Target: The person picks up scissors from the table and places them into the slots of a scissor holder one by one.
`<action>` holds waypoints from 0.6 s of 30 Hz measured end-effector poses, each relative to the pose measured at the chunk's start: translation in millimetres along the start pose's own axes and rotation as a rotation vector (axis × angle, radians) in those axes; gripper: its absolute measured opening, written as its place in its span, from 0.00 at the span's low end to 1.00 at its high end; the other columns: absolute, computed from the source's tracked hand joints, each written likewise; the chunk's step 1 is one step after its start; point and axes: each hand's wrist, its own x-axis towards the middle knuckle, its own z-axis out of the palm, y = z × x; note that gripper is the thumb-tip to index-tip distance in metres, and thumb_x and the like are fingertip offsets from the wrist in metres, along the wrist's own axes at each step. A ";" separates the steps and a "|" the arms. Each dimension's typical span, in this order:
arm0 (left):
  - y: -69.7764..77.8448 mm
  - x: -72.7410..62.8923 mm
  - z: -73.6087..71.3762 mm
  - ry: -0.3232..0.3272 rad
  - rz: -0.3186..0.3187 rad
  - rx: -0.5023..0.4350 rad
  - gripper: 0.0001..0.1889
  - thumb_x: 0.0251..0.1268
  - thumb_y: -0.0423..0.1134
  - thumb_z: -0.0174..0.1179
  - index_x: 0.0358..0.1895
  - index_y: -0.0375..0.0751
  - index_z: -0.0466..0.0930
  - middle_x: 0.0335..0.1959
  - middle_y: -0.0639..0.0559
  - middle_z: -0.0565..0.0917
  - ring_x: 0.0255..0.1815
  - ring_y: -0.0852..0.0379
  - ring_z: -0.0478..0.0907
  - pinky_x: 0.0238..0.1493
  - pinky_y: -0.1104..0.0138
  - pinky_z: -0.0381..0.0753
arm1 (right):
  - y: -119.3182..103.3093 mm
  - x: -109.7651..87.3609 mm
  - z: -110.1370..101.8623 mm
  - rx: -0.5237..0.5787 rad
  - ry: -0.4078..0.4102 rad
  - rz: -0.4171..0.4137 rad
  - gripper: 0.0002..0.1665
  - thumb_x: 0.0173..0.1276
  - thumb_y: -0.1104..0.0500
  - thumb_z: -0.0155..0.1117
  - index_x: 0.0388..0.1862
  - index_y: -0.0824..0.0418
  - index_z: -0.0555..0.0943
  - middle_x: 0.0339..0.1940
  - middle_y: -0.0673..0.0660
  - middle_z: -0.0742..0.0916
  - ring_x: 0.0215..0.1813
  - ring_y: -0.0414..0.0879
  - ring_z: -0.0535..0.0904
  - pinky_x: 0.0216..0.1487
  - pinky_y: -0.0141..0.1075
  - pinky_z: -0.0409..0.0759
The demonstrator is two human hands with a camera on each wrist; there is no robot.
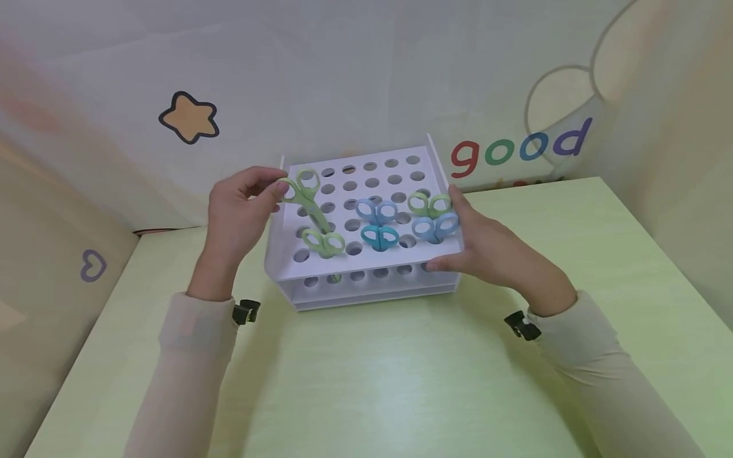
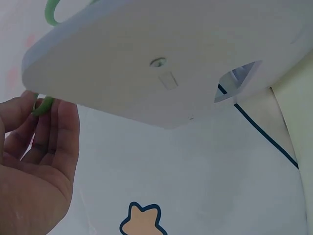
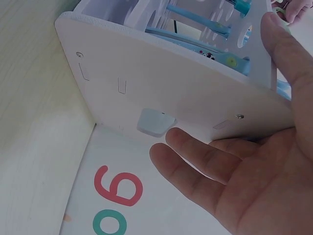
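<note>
My left hand (image 1: 237, 207) pinches one handle loop of a pair of green scissors (image 1: 306, 196) between thumb and fingers. The scissors slant over the left part of a white rack (image 1: 366, 256) full of round holes, tip downward at a hole; whether the tip is inside cannot be told. In the left wrist view the rack's side panel (image 2: 117, 73) hides most of them. My right hand (image 1: 487, 245) holds the rack's right side, thumb on the front edge, fingers against the side panel (image 3: 161, 93).
Upright in the rack's holes stand more scissors: green scissors (image 1: 324, 243) at front left, blue scissors (image 1: 376, 212) and teal scissors (image 1: 380, 238) mid-rack, green scissors (image 1: 420, 205) and light blue scissors (image 1: 425, 229) at right. The rack stands on a pale green table (image 1: 366, 381) before a printed curtain (image 1: 355, 76).
</note>
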 end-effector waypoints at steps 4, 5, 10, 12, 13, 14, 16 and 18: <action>0.4 -2.2 1.0 -0.056 -0.028 0.052 0.14 0.72 0.40 0.64 0.54 0.38 0.87 0.40 0.45 0.85 0.38 0.56 0.79 0.42 0.71 0.79 | -0.2 0.1 0.2 -0.005 -0.001 0.003 0.79 0.57 0.40 0.79 0.83 0.50 0.27 0.79 0.63 0.62 0.64 0.59 0.70 0.64 0.58 0.69; 0.6 -2.7 0.8 -0.069 -0.044 0.057 0.14 0.72 0.41 0.64 0.55 0.38 0.87 0.41 0.45 0.85 0.38 0.56 0.79 0.43 0.70 0.79 | -0.5 0.2 0.1 -0.005 0.000 0.002 0.79 0.57 0.40 0.79 0.83 0.50 0.27 0.79 0.63 0.62 0.64 0.58 0.70 0.64 0.57 0.69; -4.1 -3.4 2.2 -0.115 -0.098 0.032 0.14 0.70 0.41 0.66 0.53 0.39 0.88 0.45 0.46 0.88 0.41 0.56 0.81 0.47 0.67 0.80 | -1.7 0.9 -0.1 -0.010 -0.001 -0.001 0.80 0.57 0.40 0.79 0.83 0.50 0.26 0.79 0.63 0.62 0.64 0.58 0.70 0.63 0.57 0.71; -7.0 -3.0 4.5 -0.122 -0.095 0.028 0.13 0.69 0.41 0.67 0.51 0.38 0.89 0.45 0.47 0.88 0.43 0.57 0.80 0.46 0.67 0.78 | -1.3 0.8 0.0 -0.009 0.001 0.000 0.80 0.57 0.41 0.80 0.83 0.50 0.26 0.79 0.63 0.62 0.63 0.58 0.71 0.63 0.57 0.71; -8.5 -2.7 5.9 -0.127 -0.089 0.027 0.13 0.69 0.40 0.67 0.51 0.38 0.89 0.45 0.47 0.88 0.44 0.56 0.79 0.46 0.67 0.77 | -1.1 0.6 0.2 -0.010 0.003 0.001 0.80 0.57 0.41 0.80 0.83 0.50 0.26 0.79 0.63 0.62 0.63 0.58 0.71 0.63 0.56 0.71; -9.8 -2.6 7.1 -0.132 -0.087 0.032 0.13 0.69 0.40 0.68 0.50 0.38 0.89 0.45 0.47 0.88 0.45 0.56 0.79 0.46 0.66 0.76 | -0.9 0.5 0.4 -0.007 0.003 0.001 0.80 0.56 0.41 0.80 0.83 0.50 0.27 0.79 0.63 0.63 0.62 0.58 0.71 0.62 0.56 0.71; -12.6 -2.1 9.9 -0.142 -0.081 0.044 0.11 0.68 0.39 0.68 0.49 0.39 0.90 0.46 0.49 0.89 0.50 0.56 0.78 0.50 0.63 0.74 | -1.0 0.4 0.4 -0.004 0.004 0.003 0.80 0.56 0.41 0.80 0.83 0.51 0.27 0.79 0.63 0.63 0.62 0.58 0.71 0.62 0.56 0.71; -15.3 -2.0 12.0 -0.151 -0.076 0.056 0.11 0.68 0.39 0.68 0.48 0.40 0.90 0.48 0.50 0.89 0.56 0.56 0.78 0.56 0.59 0.73 | -1.1 0.6 0.4 -0.006 0.005 0.004 0.80 0.56 0.41 0.80 0.83 0.51 0.27 0.79 0.63 0.63 0.62 0.58 0.71 0.63 0.57 0.71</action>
